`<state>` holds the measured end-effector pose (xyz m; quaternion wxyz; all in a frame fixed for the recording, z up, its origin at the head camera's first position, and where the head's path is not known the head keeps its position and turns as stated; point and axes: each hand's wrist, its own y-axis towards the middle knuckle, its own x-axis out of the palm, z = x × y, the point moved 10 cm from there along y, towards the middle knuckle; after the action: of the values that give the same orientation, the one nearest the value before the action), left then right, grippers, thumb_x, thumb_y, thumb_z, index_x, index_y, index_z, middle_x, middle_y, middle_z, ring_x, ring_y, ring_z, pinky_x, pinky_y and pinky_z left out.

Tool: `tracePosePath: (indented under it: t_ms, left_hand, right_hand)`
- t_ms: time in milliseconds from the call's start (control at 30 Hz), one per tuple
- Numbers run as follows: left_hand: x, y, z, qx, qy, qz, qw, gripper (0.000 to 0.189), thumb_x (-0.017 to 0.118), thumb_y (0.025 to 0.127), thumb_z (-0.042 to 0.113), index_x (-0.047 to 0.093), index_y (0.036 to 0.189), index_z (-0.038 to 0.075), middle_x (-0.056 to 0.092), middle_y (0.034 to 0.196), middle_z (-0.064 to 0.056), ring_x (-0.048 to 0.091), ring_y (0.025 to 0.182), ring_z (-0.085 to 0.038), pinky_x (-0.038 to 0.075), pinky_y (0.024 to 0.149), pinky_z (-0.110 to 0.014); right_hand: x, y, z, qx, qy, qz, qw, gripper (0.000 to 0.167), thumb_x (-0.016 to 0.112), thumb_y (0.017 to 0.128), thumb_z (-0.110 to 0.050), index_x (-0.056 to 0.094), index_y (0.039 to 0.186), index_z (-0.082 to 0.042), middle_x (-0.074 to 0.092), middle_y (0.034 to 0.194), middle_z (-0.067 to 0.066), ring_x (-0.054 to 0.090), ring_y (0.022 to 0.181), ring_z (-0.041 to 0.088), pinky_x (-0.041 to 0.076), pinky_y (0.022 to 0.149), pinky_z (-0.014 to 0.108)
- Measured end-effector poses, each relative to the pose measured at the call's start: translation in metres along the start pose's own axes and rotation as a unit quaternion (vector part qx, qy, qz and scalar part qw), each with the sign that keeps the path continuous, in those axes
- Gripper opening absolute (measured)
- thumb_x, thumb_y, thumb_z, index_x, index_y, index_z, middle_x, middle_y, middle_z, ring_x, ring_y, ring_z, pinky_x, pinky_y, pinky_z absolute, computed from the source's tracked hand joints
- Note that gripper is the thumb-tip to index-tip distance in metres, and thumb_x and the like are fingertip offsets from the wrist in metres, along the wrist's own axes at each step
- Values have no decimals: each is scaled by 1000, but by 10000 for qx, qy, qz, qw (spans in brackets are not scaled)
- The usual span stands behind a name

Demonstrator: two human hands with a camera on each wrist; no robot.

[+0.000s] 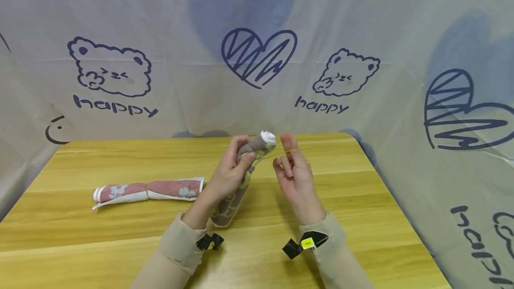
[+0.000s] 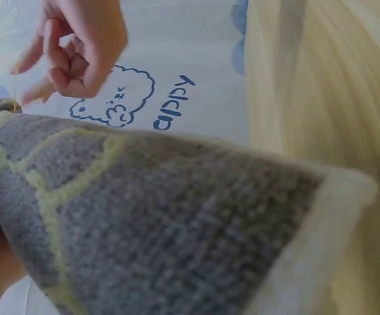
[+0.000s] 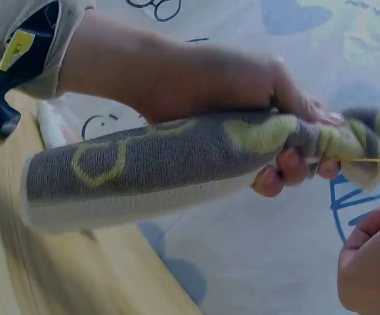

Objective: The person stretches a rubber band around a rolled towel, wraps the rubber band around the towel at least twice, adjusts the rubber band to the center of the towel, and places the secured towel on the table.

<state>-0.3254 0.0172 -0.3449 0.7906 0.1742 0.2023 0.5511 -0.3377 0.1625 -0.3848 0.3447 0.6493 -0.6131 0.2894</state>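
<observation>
My left hand (image 1: 229,175) grips a rolled grey towel (image 1: 230,208) with a yellow pattern, holding it tilted above the table. The white rolled end points up and away. Around the towel near that end runs a thin yellow rubber band (image 3: 367,159), which squeezes the cloth in. On the right, my right hand (image 1: 296,173) has the band stretched out sideways, hooked on its partly curled fingers. In the left wrist view the towel (image 2: 163,197) fills the foreground, with the right hand (image 2: 88,46) behind it.
A rolled pink towel (image 1: 172,188), tied at its middle with a band, lies on the wooden table (image 1: 345,253) to the left. A white cloth (image 1: 184,110) printed with hearts and bears hangs behind the table and along its right side.
</observation>
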Motion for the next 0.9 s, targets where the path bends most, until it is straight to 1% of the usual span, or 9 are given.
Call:
tracePosePath:
  t_ms: [100,167,267,333,400,467,533,600,900]
  left_hand:
    - [-1,0,0,2,132,60,9999,27,51,107,0,41,133,-3,55,104,-19,56,81,-18,50,69,-26]
    - [-3,0,0,53,446,89,9989,27,53,107,2,43,132,-1,56,104,-18,56,83,-19,49,71,-28]
    - [-4,0,0,131,959,28,9953,27,56,106,4,47,131,1,59,102,-18,57,84,-22,50,72,-33]
    - [-2,-1,-1,152,1304,-129,9913,27,58,106,6,50,131,4,61,102,-18,59,84,-23,51,74,-36]
    - [1,-1,-2,116,1490,-356,9881,26,58,106,8,51,131,6,63,103,-16,60,85,-23,53,73,-38]
    - [4,-2,-1,178,1776,-576,9823,25,60,106,9,54,130,9,65,105,-13,61,85,-21,53,74,-39]
    - [7,-2,1,318,2111,-788,9738,25,63,104,9,58,129,11,67,107,-8,62,88,-19,54,77,-39]
    - [10,-2,4,503,2355,-950,9659,24,66,102,10,63,126,12,70,107,-5,64,90,-17,55,79,-39]
    - [23,-4,15,1368,2810,-1450,9388,24,79,90,-1,79,108,13,77,107,0,72,100,-17,58,91,-37]
  right_hand:
    - [2,-1,-7,-331,-607,-37,9976,83,85,86,-32,47,153,0,54,154,10,59,78,4,48,84,25]
    - [3,0,-9,-485,-1084,-160,9928,93,85,87,-37,38,155,6,48,157,14,61,102,11,47,95,33]
    - [0,2,-12,-614,-1491,-143,9868,88,92,75,-41,57,141,4,61,146,12,60,120,17,47,103,41]
    - [0,3,-13,-677,-1877,-179,9797,75,94,72,-40,68,131,-2,69,135,7,60,127,19,49,103,38]
    - [2,4,-16,-784,-2310,-270,9694,57,93,78,-30,72,125,-6,73,129,3,59,131,19,49,104,34]
    - [5,3,-18,-894,-2739,-371,9569,45,87,87,-17,71,127,-4,73,128,3,59,133,20,48,105,31]
    - [6,3,-19,-954,-3073,-396,9460,39,77,92,-5,68,129,1,72,128,4,59,134,20,47,108,30]
    - [5,4,-19,-902,-3273,-336,9400,38,73,93,0,66,130,4,72,128,4,60,133,21,47,110,32]
    - [-17,10,-9,-14,-3856,7,9227,31,84,90,-20,79,114,-2,79,109,6,68,121,22,44,113,36]
